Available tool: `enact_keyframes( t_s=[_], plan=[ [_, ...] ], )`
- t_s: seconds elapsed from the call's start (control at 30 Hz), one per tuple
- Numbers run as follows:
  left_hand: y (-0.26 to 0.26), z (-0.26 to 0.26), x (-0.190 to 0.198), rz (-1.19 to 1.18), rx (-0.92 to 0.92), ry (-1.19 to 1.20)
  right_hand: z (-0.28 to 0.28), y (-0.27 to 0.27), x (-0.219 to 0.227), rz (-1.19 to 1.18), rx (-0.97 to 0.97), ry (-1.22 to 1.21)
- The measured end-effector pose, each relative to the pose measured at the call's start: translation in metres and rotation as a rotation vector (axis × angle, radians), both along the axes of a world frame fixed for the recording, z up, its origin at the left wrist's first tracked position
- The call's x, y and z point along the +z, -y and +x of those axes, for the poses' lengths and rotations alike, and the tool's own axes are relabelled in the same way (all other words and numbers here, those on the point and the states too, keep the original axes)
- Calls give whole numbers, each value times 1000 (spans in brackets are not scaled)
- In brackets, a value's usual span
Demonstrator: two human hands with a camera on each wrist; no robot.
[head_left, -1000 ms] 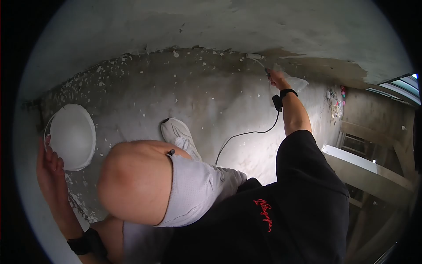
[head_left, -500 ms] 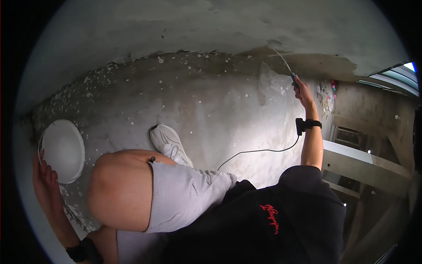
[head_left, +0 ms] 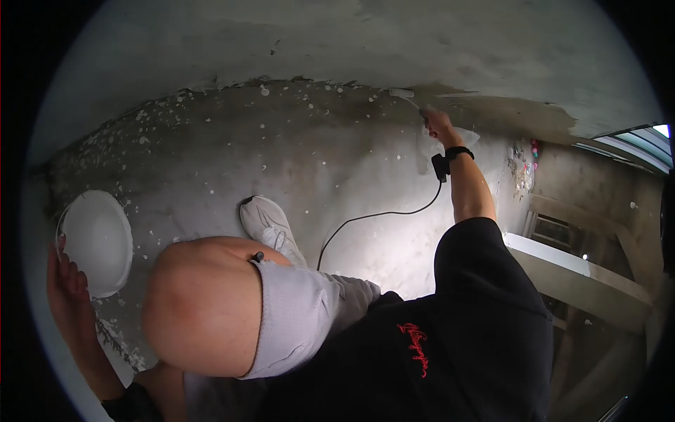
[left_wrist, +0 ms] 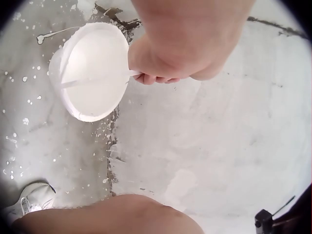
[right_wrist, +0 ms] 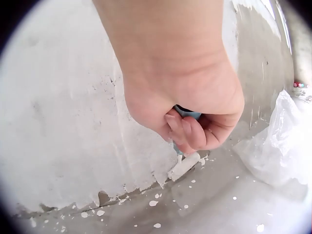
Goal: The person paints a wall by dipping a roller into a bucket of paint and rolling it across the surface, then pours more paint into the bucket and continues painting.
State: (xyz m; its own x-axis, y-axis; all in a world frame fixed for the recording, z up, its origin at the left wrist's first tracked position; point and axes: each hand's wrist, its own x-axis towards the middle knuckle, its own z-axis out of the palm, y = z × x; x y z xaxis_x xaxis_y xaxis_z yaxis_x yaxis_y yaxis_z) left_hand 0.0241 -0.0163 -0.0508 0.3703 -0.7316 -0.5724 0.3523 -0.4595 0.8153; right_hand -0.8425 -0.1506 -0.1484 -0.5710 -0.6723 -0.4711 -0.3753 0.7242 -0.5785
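Low down, right hand [right_wrist: 187,105] clamped round small roller [right_wrist: 184,167] at wall [right_wrist: 63,117] foot; left hand [head_left: 70,281] curled round white bucket [left_wrist: 57,70] handle [left_wrist: 78,83].

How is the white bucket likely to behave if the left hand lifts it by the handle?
The bucket would probably swing or tilt, since the left hand grips only its thin handle. Its even, rounded rim suggests it would keep its shape. With no lid on, it might spill if tipped, though how full it is cannot be told.
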Motion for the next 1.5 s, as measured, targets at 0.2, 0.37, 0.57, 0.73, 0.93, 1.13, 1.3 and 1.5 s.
enact_keyframes(
  t_s=[0.2, 0.37, 0.57, 0.73, 0.93, 1.13, 1.3, 1.5],
  plan=[
    [8, 9, -9, -12, 10, 87, -6, -88, 53, -132, -124, -45],
    [3, 6, 3, -70, 107, 132, 22, -91, 144, -138, -129, -106],
    [-12, 6, 8, -146, 148, 143, -4, -33, 70, 1, -123, -123],
    [-27, 37, -7, -178, -35, 9, 9, 2, -35, 12, -133, -2],
    [-5, -46, 33, -135, 255, -68, 74, -47, -64, -103, -216, 18],
    [-14, -59, 51, -242, 260, -132, 172, -125, -46, -209, 87, -270],
    [-27, -57, 61, -221, 219, -128, 264, -128, 18, -446, 472, -632],
    [-45, -62, 73, -211, 162, -183, 336, -99, 71, -752, 759, -672]
  ],
)
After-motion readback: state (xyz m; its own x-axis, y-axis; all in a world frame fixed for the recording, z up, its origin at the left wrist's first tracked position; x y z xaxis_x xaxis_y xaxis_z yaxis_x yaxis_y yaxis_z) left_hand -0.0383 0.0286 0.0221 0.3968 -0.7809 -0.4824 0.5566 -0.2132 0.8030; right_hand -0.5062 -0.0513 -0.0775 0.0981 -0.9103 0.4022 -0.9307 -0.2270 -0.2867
